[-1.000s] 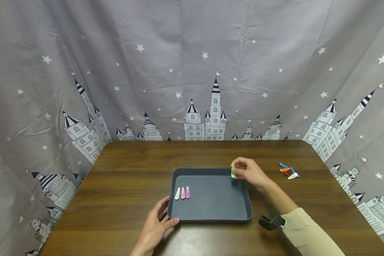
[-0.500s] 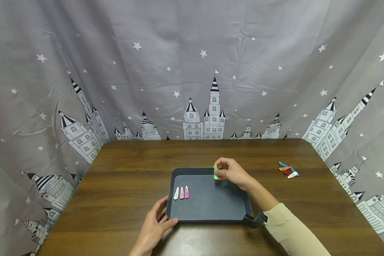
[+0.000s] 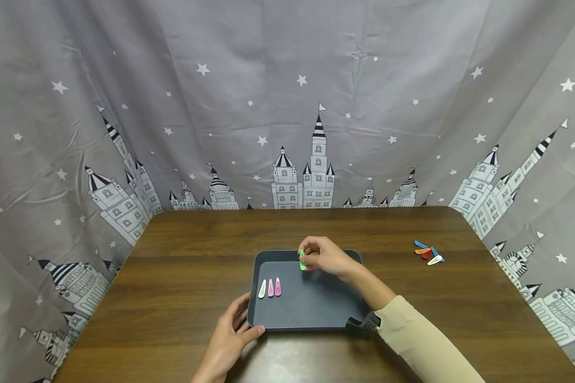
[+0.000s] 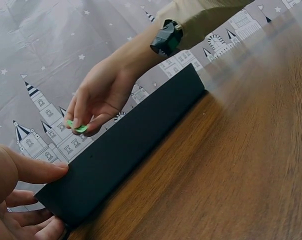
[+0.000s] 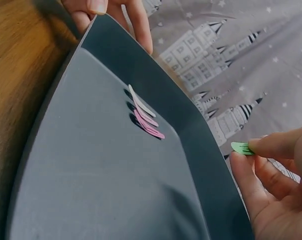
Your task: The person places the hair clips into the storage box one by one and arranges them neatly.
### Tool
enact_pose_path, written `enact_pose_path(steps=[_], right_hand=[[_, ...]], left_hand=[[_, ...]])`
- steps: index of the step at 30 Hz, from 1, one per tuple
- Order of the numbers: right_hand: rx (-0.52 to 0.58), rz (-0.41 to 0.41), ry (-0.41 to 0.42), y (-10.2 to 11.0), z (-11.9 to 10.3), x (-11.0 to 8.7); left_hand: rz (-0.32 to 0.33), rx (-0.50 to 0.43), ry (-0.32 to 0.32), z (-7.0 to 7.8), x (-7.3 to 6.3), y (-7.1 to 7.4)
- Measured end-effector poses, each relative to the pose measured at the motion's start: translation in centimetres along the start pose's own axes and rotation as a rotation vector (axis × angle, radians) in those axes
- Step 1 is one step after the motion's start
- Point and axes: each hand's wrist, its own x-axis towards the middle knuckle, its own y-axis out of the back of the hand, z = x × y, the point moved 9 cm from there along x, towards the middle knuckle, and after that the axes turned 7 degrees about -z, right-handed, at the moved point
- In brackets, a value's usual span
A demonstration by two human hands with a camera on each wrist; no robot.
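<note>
In the head view a dark grey tray (image 3: 311, 298) lies on the table. My left hand (image 3: 227, 335) grips its front left corner, thumb at the front wall and fingers curled round the left side. Over the tray's far part my right hand (image 3: 326, 258) pinches a bright green snap hair clip (image 3: 303, 259) between thumb and fingertips. The right wrist view shows this green clip (image 5: 242, 148) raised above the tray wall. Inside the tray at left lie a whitish hair clip (image 3: 262, 289), a light pink clip (image 3: 270, 288) and a deeper pink clip (image 3: 278, 286), side by side.
At the table's right, a small loose pile holds blue, orange, red and white hair clips, including a white clip (image 3: 434, 260) and an orange clip (image 3: 422, 250). A grey curtain (image 3: 220, 106) with castles hangs behind the wooden table (image 3: 163, 298). A black band (image 3: 363, 324) circles my right wrist.
My right hand has carried the green hair clip leftward, from the tray's far right corner toward its middle. My left hand keeps its grip on the tray corner.
</note>
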Motion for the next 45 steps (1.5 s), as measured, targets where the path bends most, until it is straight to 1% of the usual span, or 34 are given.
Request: enact_pose_path(steps=[5,9,16,20,24,27,35,40,45], right_hand=[[-0.011,-0.019,-0.014,-0.6,-0.2,1.0],[-0.026,-0.047,-0.024,-1.0,0.1,1.9],[-0.086,-0.130,-0.060,-2.1,0.8,3.1],[-0.139,-0.195,-0.095,-3.1,1.3,3.3],[-0.235,-0.234,-0.101,-4.0,1.5,3.6],[-0.282,-0.242,-0.098,-4.4,1.5,3.8],[-0.361,-0.223,-0.104,-4.6,1.9,4.0],[-0.478,-0.231,-0.074,-4.7,2.1,3.8],[-0.587,-0.203,-0.044,-4.7,1.9,3.7]], left_hand=[[0.008,0.002,0.011,-0.1,0.1,0.1],[0.008,0.008,0.014,-0.1,0.3,0.2],[-0.003,-0.001,0.003,0.2,0.4,0.1],[-0.003,-0.007,-0.006,0.4,0.3,0.1],[-0.003,-0.008,-0.010,0.4,0.2,0.2],[-0.007,-0.011,-0.013,0.3,0.2,0.2],[-0.006,-0.025,-0.011,-0.1,0.2,0.2],[-0.010,-0.018,-0.010,0.0,0.1,0.0],[-0.007,-0.008,-0.010,0.0,-0.1,0.1]])
